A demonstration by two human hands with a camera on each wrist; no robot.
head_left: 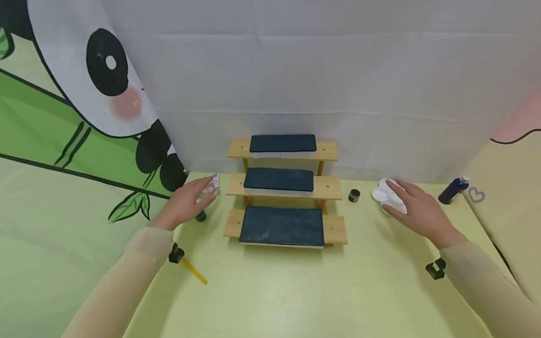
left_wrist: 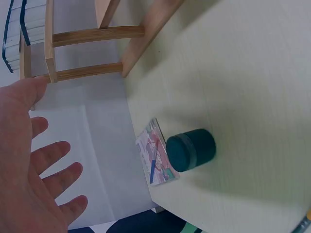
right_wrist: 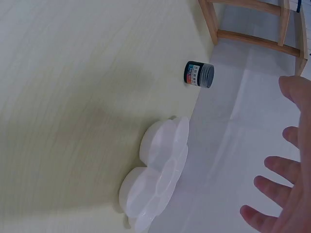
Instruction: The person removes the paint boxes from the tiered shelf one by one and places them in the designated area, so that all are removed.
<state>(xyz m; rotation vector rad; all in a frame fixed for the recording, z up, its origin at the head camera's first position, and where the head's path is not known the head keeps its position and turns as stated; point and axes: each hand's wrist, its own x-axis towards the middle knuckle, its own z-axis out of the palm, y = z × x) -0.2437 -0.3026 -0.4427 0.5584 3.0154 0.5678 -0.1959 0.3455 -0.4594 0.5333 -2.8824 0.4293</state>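
Hovering with fingers apart, the left hand (head_left: pixel 181 204) is near a rectangular pink-printed packet (left_wrist: pixel 161 156) and a dark green cylindrical jar (left_wrist: pixel 192 149). Rightward come a three-tier pale wooden rack (head_left: pixel 331 188) and a white flower-shaped palette (right_wrist: pixel 158 177) on the table (head_left: pixel 296 300), near the right hand (head_left: pixel 418 209), fingers spread.

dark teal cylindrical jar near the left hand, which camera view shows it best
The left wrist view shows the dark teal cylindrical jar best: there it appears large, with nothing in front of it. The head view shows it small and partly hidden by the left hand. The right wrist view does not show it.
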